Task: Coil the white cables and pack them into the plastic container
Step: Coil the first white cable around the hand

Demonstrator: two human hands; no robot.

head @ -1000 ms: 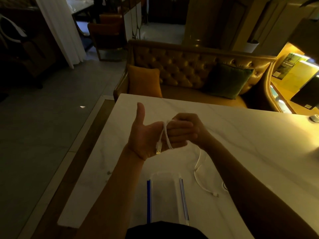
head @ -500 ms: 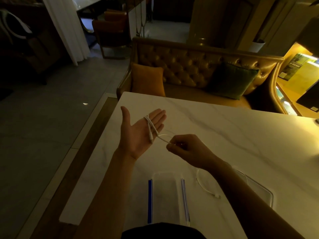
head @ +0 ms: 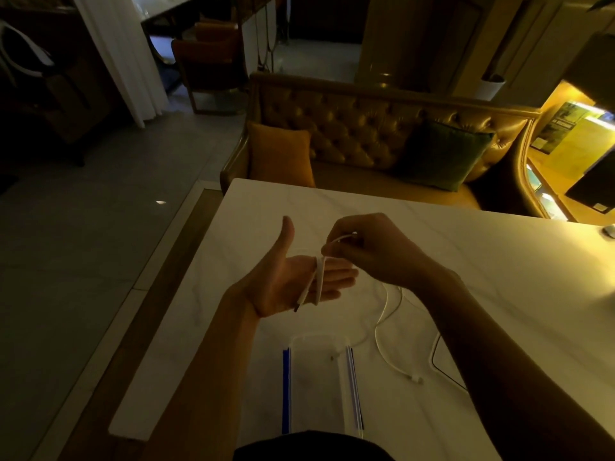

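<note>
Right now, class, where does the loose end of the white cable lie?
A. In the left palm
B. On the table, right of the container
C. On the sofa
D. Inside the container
B: the cable trails from the right hand down to the table, its plug resting right of the container.

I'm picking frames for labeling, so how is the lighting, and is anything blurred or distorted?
Head view: dim, warm light coming from the right, so the table glows yellow there and darkens leftward; the left hand and right hand look soft with slight motion blur; the white cable stays readable; the clear plastic container is faint; wide-angle bending curves the edges.
</note>
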